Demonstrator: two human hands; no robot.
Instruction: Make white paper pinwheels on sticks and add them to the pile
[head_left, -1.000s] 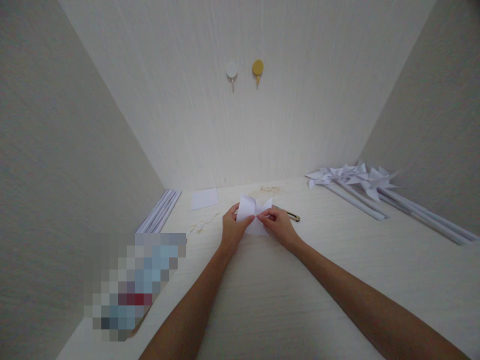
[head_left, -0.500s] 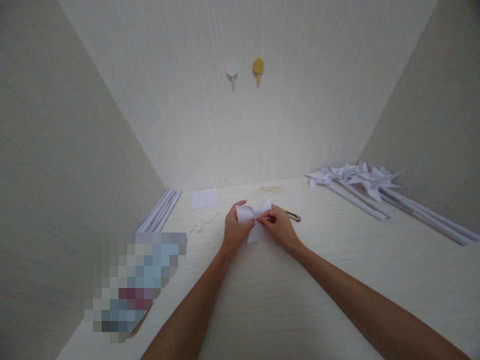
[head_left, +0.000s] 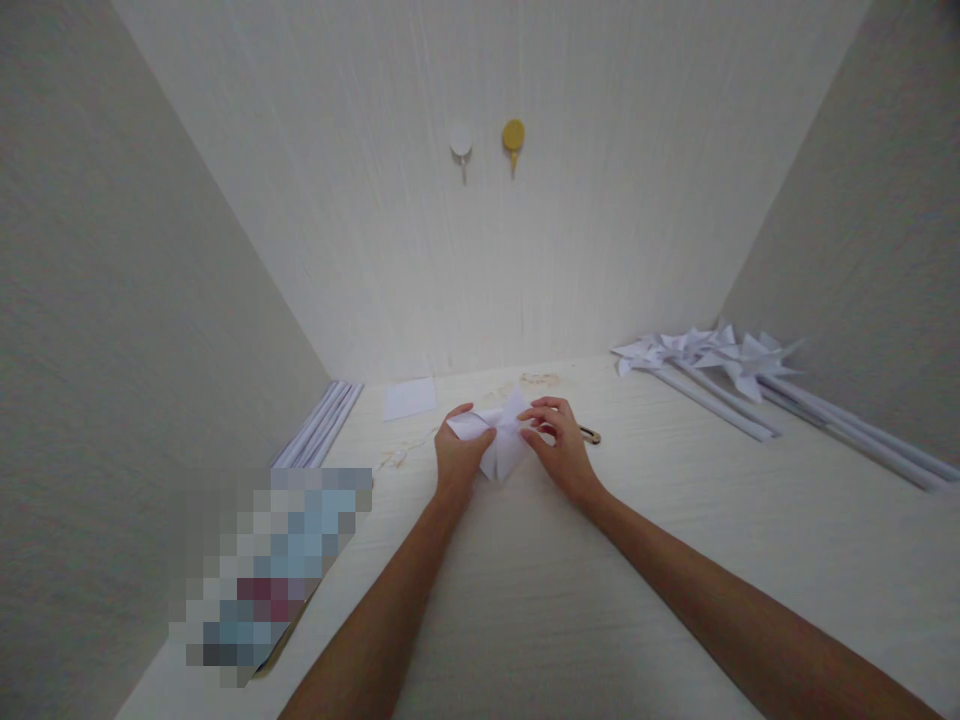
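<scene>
A sheet of white paper point(head_left: 508, 450), cut and partly folded like a pinwheel, is held over the table in front of me. My left hand point(head_left: 459, 455) grips its left side, with the thumb pressed on the paper near the middle. My right hand point(head_left: 556, 440) is at the paper's right edge, its thumb and fingers apart; whether the fingertips touch the paper is hard to see. Just beyond the right hand lies a utility knife point(head_left: 592, 436), partly hidden by it.
Finished paper pinwheels point(head_left: 750, 365) on rolled paper sticks lie at the right. Several rolled paper sticks point(head_left: 319, 425) and a flat paper sheet point(head_left: 409, 398) lie at the left. Nearer is a blurred-out object point(head_left: 292, 560). Hooks point(head_left: 514, 135) hang on the back wall.
My right hand has let go of its pinch near the paper's middle and spread its fingers. My left hand has shifted slightly left, and its thumb now presses the folded paper.
</scene>
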